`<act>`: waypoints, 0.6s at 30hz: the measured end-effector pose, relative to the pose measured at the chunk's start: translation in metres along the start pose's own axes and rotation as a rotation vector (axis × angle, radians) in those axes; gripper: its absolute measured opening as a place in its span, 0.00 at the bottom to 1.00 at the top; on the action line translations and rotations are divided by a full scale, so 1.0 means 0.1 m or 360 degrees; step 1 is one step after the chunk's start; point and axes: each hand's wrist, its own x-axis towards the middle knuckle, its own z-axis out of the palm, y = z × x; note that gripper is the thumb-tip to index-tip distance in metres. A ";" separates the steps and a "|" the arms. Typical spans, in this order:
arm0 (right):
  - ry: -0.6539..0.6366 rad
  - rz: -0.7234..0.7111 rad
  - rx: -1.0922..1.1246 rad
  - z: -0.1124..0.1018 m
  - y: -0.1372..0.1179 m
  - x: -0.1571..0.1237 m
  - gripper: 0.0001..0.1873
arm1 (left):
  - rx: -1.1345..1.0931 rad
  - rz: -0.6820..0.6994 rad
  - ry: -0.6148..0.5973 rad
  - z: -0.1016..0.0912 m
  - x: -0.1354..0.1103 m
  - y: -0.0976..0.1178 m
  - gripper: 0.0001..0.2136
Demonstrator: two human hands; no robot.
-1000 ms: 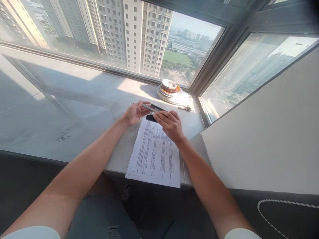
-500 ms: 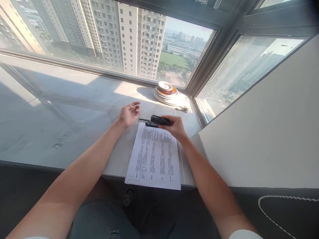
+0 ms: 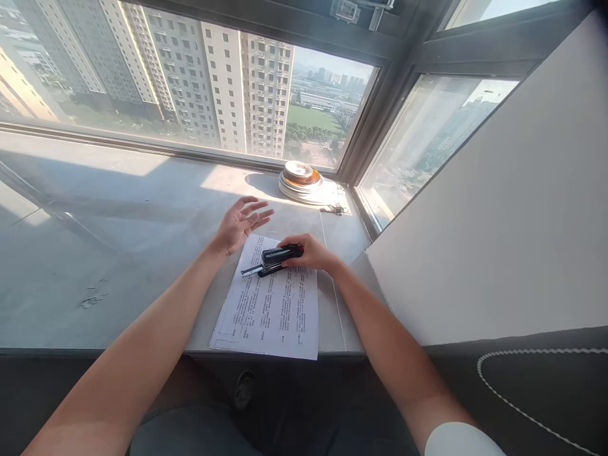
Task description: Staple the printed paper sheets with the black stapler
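My right hand (image 3: 311, 252) is wrapped round a black stapler (image 3: 281, 254), over the upper part of the printed paper sheet (image 3: 270, 320). A narrow metal tray (image 3: 251, 270) sticks out from the stapler's left end. To its upper left is my left hand (image 3: 237, 225), palm partly turned up and fingers spread. A thin pale glint shows by its fingers, too small to make out. The sheet lies on the grey sill, its lower edge reaching the front edge of the sill.
A stack of tape-like rolls (image 3: 304, 183), white and orange, stands by the window corner, with keys (image 3: 334, 209) in front. Small dark bits (image 3: 94, 299) lie at the left of the sill. A white wall (image 3: 498, 240) rises at right; a beaded cord (image 3: 503, 399) hangs below.
My right hand has brought the stapler down and left over the sheet, tilting its tray end lower. My left hand's fingers have spread from a loose curl. The view has shifted slightly.
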 end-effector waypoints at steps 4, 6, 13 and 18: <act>0.0361 -0.0155 -0.0118 0.05 -0.10 0.04 0.19 | 0.0106 0.0020 -0.0016 0.00 -0.02 0.01 0.22; 0.0628 -0.0239 -0.0230 0.11 -0.17 0.08 0.18 | 0.0164 0.0011 -0.0050 0.01 -0.03 0.01 0.24; 0.0819 -0.0298 -0.0481 0.28 -0.27 0.20 0.11 | 0.0415 0.0068 -0.0134 0.15 -0.09 0.03 0.24; 0.0845 -0.0284 -0.0543 0.27 -0.28 0.18 0.07 | 0.0415 -0.0013 -0.0121 0.19 -0.11 0.04 0.23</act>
